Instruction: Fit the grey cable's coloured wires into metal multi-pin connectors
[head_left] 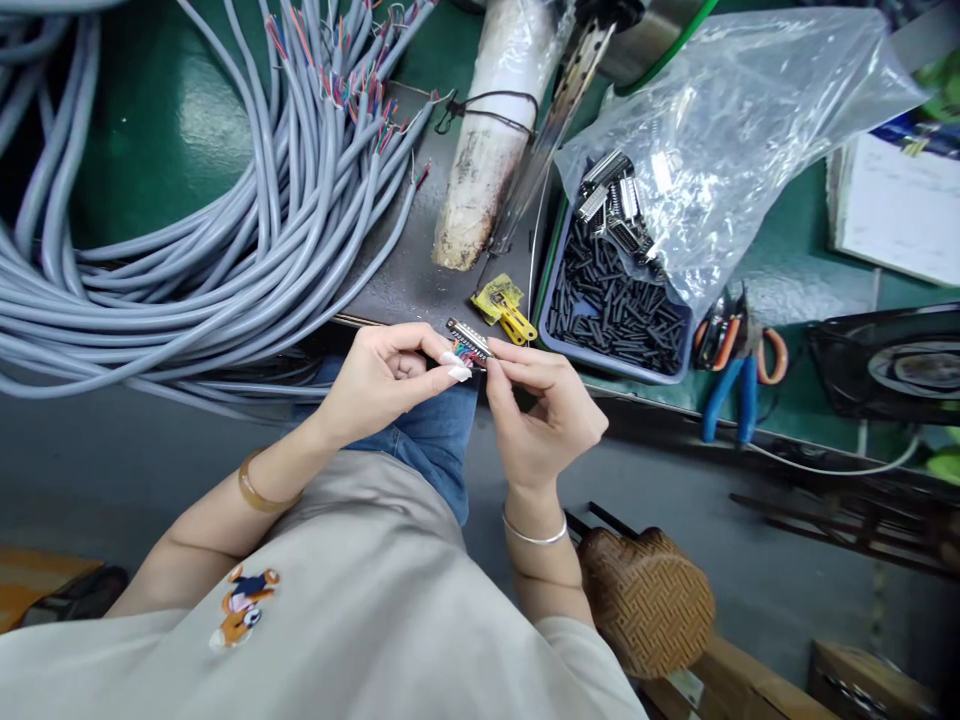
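- entry one, fingers?
- left hand (390, 375): thumb and forefinger narrow, pinched on coloured wires (469, 352). right hand (547, 405): thumb and forefinger closed on one end of the connector (471, 334).
- location of connector?
- between the two hands, by the table's (172, 130) front edge. the wires run along its near side.
- wrists?
- left, one tan bangle (259, 487); right, one silver bangle (535, 535).
- next out?
- one yellow tool (516, 320), on the table just beyond the connector.
- to its right?
- one blue tray (600, 360): black tubes (600, 305), many; metal connectors (619, 200), a small heap, partly under a clear bag (727, 130). right of tray, pliers (729, 395), blue handles, beside orange-handled cutters (714, 335).
- to its left?
- grey cables (277, 280), one large bundle, far ends stripped to coloured cores.
- remainder?
- one white roll (495, 130), stained end, between cables and tray. one stool (652, 600), woven-patterned seat, on the floor, right.
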